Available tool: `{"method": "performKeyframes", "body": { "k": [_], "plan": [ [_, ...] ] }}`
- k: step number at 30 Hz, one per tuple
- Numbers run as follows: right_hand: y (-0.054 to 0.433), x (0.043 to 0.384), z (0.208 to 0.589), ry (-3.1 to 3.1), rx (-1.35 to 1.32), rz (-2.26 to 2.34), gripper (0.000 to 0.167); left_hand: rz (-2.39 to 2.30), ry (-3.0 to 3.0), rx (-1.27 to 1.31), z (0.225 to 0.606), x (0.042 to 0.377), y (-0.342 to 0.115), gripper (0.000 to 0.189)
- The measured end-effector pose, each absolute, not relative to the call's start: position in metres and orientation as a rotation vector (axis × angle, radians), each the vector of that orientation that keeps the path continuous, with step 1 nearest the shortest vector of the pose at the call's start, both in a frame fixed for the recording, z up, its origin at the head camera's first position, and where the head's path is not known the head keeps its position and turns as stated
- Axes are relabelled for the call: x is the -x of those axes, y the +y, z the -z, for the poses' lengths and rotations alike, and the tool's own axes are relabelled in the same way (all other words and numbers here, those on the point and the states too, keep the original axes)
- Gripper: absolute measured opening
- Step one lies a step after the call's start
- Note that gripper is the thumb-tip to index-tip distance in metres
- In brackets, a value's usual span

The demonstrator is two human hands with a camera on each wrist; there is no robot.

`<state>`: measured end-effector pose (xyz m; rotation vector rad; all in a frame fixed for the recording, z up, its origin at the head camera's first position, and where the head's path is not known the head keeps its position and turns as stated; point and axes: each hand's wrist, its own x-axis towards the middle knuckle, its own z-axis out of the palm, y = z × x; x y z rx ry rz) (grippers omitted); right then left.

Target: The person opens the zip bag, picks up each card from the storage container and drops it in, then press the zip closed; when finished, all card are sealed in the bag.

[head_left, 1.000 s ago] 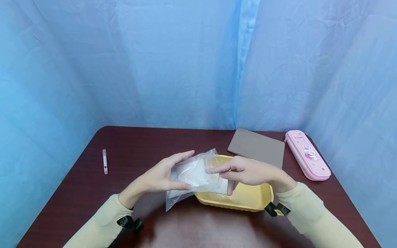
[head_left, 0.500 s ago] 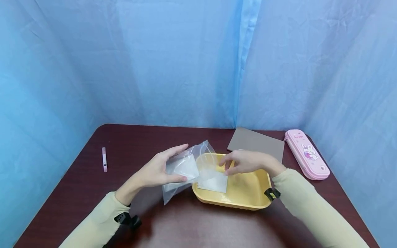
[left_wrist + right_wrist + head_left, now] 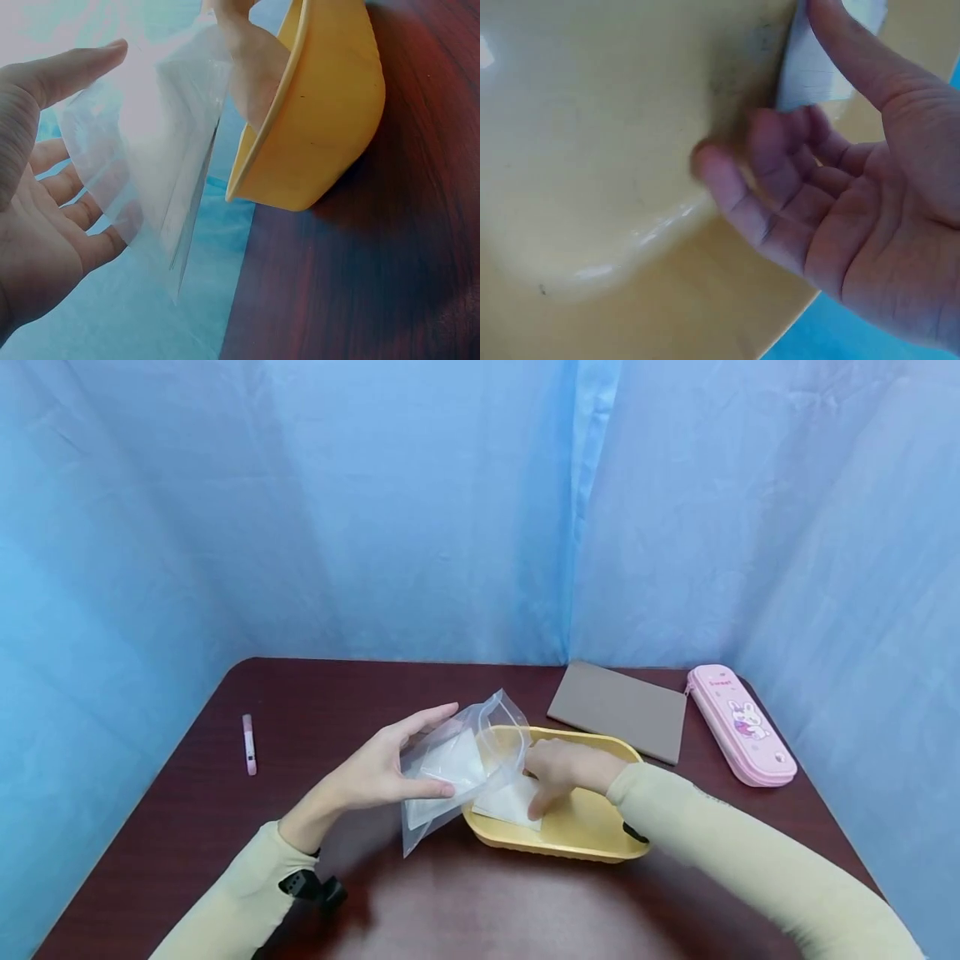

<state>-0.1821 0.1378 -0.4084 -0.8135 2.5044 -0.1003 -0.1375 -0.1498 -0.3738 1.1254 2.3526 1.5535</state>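
My left hand (image 3: 372, 774) holds a clear plastic bag (image 3: 513, 718) between thumb and fingers, tilted over the left end of a yellow plastic basket (image 3: 525, 846). Inside the bag lie white square sheets (image 3: 456, 760); the left wrist view shows their layered edges. A thin stack of white paper squares (image 3: 504, 803) lies beneath the bag's mouth, partly in the basket. My right hand (image 3: 558, 767) reaches into the basket and grips that stack's right side. In the right wrist view its thumb and curled fingers (image 3: 772, 161) meet the stack's edges; the fingertips are partly blurred.
A grey-brown flat notebook (image 3: 621, 710) lies behind the basket. To its right is a pink pencil case (image 3: 742, 725) with a rabbit picture. A pink and white marker (image 3: 249, 745) lies far left on the dark table (image 3: 330, 693). Blue curtains surround the table.
The right hand drew back from the bag, leaving the white stack at its mouth, then lowered into the basket and took the stack's right side. The left hand kept hold of the bag.
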Motion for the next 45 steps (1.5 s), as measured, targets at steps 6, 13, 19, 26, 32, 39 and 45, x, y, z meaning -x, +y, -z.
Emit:
{"method": "performKeyframes", "body": {
  "k": [6,13,19,26,32,39,45],
  "plan": [
    [0.145,0.194,0.406,2.443,0.808,0.215,0.036,-1.523,2.365,-1.121,0.374,0.139,-0.150,0.092],
    [0.157,0.199,0.398,2.297,0.791,0.457,0.023,-1.500,2.326,-1.145,0.386,0.143,-0.144,0.092],
    [0.164,0.200,0.387,2.309,0.856,0.465,0.023,-1.496,2.301,-1.165,0.392,0.142,-0.138,0.092],
    [0.161,0.202,0.382,2.289,0.789,0.573,0.008,-1.465,2.361,-1.126,0.390,0.131,-0.155,0.094],
    [0.168,0.200,0.382,2.252,0.698,0.632,0.010,-1.444,2.372,-1.147,0.385,0.132,-0.165,0.093],
    [0.182,0.194,0.373,2.198,0.693,0.786,0.012,-1.419,2.390,-1.136,0.380,0.130,-0.169,0.092],
    [0.192,0.185,0.362,2.181,0.691,0.942,0.022,-1.409,2.389,-1.129,0.376,0.129,-0.170,0.092]
  ]
}}
